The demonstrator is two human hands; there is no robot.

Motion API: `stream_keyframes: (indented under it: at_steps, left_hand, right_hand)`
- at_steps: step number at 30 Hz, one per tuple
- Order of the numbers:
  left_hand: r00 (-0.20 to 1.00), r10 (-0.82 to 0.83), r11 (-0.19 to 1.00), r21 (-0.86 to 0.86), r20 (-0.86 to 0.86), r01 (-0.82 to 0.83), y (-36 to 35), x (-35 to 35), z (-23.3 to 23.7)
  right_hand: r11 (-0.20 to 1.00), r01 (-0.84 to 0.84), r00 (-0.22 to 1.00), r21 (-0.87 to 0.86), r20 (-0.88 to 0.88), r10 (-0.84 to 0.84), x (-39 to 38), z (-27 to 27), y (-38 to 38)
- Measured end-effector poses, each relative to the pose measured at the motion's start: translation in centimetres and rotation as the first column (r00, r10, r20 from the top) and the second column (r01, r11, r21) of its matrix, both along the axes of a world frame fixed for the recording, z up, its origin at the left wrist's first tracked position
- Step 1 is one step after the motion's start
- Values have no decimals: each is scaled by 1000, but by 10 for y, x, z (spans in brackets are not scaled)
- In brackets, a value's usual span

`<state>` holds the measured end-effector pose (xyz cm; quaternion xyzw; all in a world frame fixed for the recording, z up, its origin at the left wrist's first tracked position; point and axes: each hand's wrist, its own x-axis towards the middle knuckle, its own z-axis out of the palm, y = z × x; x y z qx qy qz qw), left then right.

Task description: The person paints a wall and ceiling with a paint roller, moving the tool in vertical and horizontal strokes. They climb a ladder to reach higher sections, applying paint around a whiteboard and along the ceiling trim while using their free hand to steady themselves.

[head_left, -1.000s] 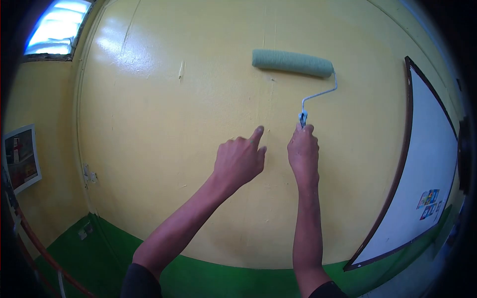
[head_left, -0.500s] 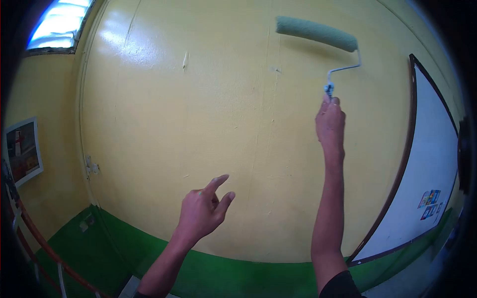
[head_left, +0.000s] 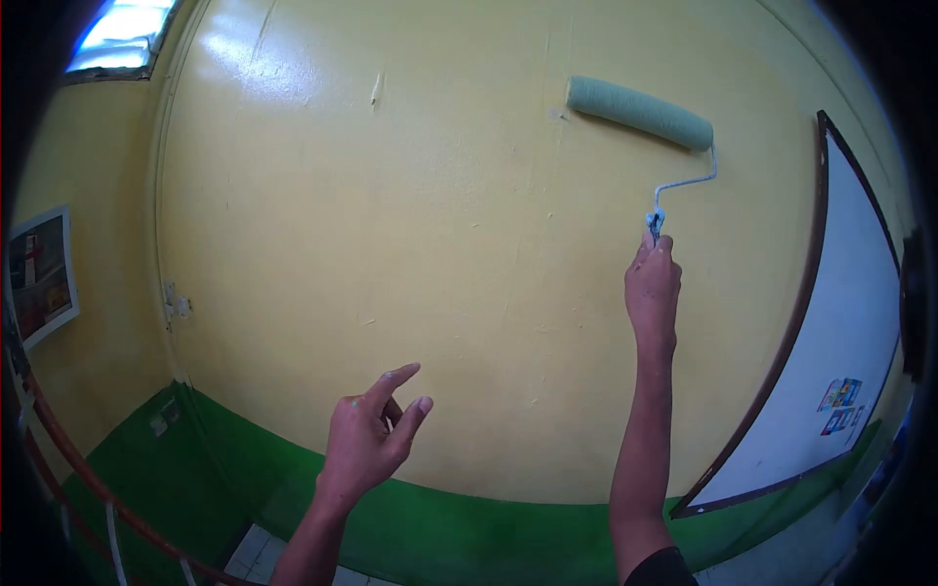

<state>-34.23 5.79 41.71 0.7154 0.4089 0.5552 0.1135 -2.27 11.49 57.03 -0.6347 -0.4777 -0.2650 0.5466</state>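
The left hand [head_left: 363, 439] has moved lower, empty, with fingers loosely parted. The right hand [head_left: 653, 293], its grip closed around the handle of the paint roller [head_left: 640, 113], has also come down, so the roller is now at a lower part of the yellow wall [head_left: 430, 244].

no text, label, brand, number or sign can be read with certainty. the small coloured cards [head_left: 840, 394] on the lower part of the whiteboard [head_left: 840, 283] carry printed patches (blue and red among them), too small and blurred for any lettering to be made out. the white-edged printed sheet [head_left: 41, 273] on the yellow wall [head_left: 112, 195] at the left shows a darkish picture, its details equally illegible.
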Motion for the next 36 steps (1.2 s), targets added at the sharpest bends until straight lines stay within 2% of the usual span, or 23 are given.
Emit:
stream_keyframes:
  at_steps: [5, 12, 15, 16, 17, 18, 20, 22, 24, 26, 28, 29, 30, 31, 33, 36]
  left_hand:
    - [997, 54, 997, -62, 53, -50, -5, -13, -9]
    - [995, 10, 996, -91, 97, -1, -7, -7, -22]
    - [985, -76, 984, -150, 152, 100, 0, 22, -28]
    - [975, -180, 968, -156, 130, 199, 5, 37, -37]
    - [954, -280, 942, -162, 108, 295, 10, 52, -45]
    - [954, -281, 941, -163, 109, 296, 11, 67, -52]
    - [884, -450, 833, -298, 128, 467, 9, 97, -63]
    - [850, -506, 813, -248, 147, 526, 5, 123, -71]
    - [813, -557, 787, -204, 171, 582, -3, 141, -67]
    - [733, -586, 731, -165, 346, 662, -12, 150, -49]
    - [721, -604, 729, -131, 339, 672, -7, 157, -42]
    - [704, -632, 719, -93, 324, 689, -5, 157, -43]
    - [729, -594, 748, -100, 340, 656, -7, 159, -43]
    - [726, -606, 739, -108, 325, 665, -12, 161, -41]
    - [743, -600, 750, -114, 295, 651, -18, 162, -43]
    - [836, -473, 833, -168, 278, 527, -15, 166, -69]
  right_hand:
    - [997, 7, 1000, -79, -24, -9, -18, -45, -18]
    - [978, -49, 998, -201, -35, 43, -35, -137, -39]
    - [952, -149, 987, -268, -90, 129, -52, -187, -52]
    - [952, -146, 988, -270, -90, 126, -59, -203, -57]
    - [936, -197, 976, -294, -150, 158, -67, -219, -61]
    - [916, -249, 959, -314, -212, 188, -70, -226, -63]
    - [899, -297, 945, -323, -232, 228, -67, -227, -62]
    - [879, -345, 928, -330, -257, 269, -66, -215, -62]
    - [847, -444, 860, -293, -404, 311, -67, -171, -58]
    - [889, -348, 920, -299, -293, 261, -60, -139, -39]
    - [952, -219, 974, -212, -111, 199, -57, -111, -20]
    - [960, -206, 976, -188, -103, 190, -59, -94, -12]
    - [966, -198, 978, -166, -94, 184, -61, -85, -7]
    - [952, -242, 969, -186, -86, 230, -58, -86, 1]
    - [956, -279, 950, -91, -173, 260, -58, -86, 15]
    - [942, -297, 945, -155, -187, 267, -55, -121, -4]
